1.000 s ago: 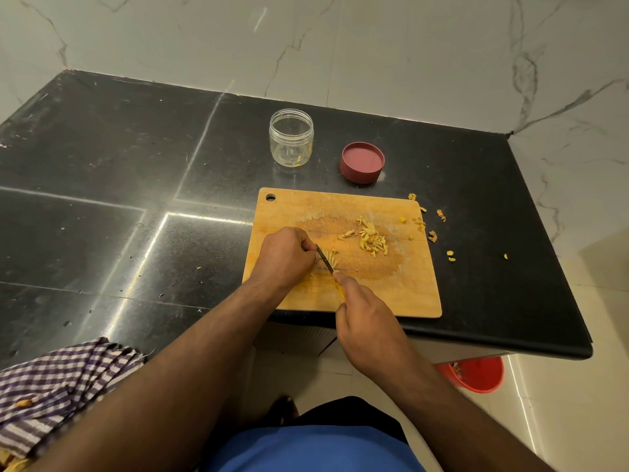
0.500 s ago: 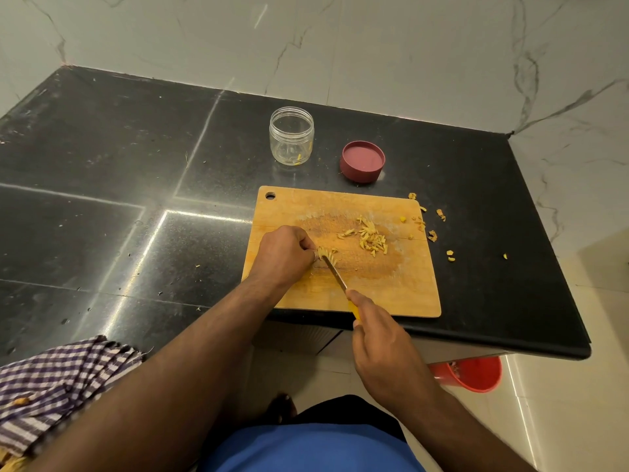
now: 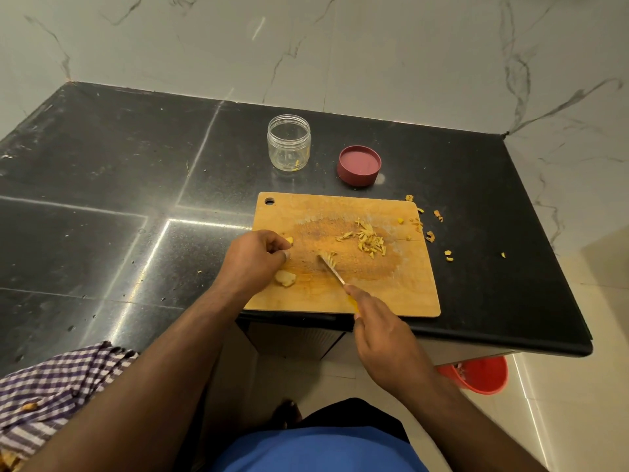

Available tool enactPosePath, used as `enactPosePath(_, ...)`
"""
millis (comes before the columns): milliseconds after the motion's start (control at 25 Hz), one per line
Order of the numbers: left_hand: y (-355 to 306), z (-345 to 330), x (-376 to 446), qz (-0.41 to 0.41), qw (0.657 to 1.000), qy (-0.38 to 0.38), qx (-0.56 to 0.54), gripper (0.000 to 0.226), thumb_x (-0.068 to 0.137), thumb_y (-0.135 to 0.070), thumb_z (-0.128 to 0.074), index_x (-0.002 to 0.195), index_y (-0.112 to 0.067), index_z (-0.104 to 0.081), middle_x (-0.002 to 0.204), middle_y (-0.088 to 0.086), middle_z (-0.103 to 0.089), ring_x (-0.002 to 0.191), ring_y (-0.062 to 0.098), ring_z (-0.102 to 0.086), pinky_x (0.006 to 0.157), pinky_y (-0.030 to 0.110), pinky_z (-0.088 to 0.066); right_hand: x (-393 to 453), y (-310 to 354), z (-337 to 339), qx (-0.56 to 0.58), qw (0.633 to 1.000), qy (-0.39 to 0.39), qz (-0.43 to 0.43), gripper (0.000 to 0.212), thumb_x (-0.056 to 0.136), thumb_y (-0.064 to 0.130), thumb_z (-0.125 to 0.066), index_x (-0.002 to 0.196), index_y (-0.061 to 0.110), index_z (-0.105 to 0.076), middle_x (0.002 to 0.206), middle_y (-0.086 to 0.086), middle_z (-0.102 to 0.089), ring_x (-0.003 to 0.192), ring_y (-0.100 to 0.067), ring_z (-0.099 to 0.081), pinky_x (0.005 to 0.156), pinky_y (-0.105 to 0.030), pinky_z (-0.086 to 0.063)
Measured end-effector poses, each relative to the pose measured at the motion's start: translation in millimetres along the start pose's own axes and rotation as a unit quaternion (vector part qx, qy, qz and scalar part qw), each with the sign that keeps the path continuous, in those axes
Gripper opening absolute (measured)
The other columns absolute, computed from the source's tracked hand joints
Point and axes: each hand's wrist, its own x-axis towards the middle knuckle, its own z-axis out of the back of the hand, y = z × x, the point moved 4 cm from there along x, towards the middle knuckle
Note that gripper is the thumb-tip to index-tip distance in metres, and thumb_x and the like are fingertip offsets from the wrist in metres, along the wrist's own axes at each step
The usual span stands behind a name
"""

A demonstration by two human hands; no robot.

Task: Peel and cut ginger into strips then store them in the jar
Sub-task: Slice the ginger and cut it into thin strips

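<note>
Gripping the knife in the right hand, tip nudging fresh strips aside on the board; left hand curling around a ginger piece, another lump beside; jar waiting open behind for easy filling.

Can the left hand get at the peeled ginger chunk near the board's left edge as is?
Probably yes. The ginger chunk lies bare on the cutting board just beside the left hand; the knife in the right hand sits off to its right.

Right hand hides most of knife handle.
</note>
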Motion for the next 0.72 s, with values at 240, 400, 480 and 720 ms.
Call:
enactPosePath(240,3.8,-2.2,-5.9,0.0,1.0,0.01,0.02,0.016,0.094,-0.025,-0.069,0.109,-0.024,-0.073,0.096,-0.012,-0.064,0.089,0.005,-0.057,0.063,0.017,-0.038,2.8,-17.3,18.8,0.034,0.999,-0.028,-0.02,0.048,0.101,0.017,-0.041,0.147,0.031,-0.035,0.13,0.006,-0.051,0.101,-0.006,-0.052,0.078,-0.017,-0.037)
enactPosePath(400,2.2,-0.3,-7.5,-0.005,1.0,0.016,0.026,0.016,0.094,-0.024,-0.068,0.109,-0.024,-0.073,0.097,-0.014,-0.062,0.09,0.004,-0.055,0.065,0.019,-0.037,-8.6,-20.0,11.1,0.032,0.999,0.012,-0.011,0.046,0.101,0.022,-0.041,0.144,0.038,-0.036,0.127,0.011,-0.053,0.1,0.0,-0.05,0.079,-0.019,-0.039)
enactPosePath(480,4.0,1.0,-7.5,-0.002,0.999,0.021,0.029,0.017,0.094,-0.024,-0.069,0.111,-0.024,-0.073,0.098,-0.014,-0.062,0.089,0.003,-0.053,0.064,0.016,-0.036,-7.0,-31.9,17.8,0.034,0.998,-0.034,-0.045,0.047,0.1,0.018,-0.043,0.143,0.034,-0.039,0.129,0.007,-0.054,0.104,-0.005,-0.052,0.081,-0.019,-0.039)
enactPosePath(720,3.2,1.2,-8.7,-0.002,0.998,0.048,0.05,0.019,0.096,-0.021,-0.067,0.113,-0.026,-0.071,0.098,-0.01,-0.063,0.081,0.001,-0.052,0.061,0.014,-0.035,-6.9,-30.0,16.8,0.047,0.998,-0.021,-0.021,0.045,0.098,0.016,-0.047,0.139,0.034,-0.046,0.116,0.01,-0.056,0.086,0.004,-0.049,0.07,-0.009,-0.034)
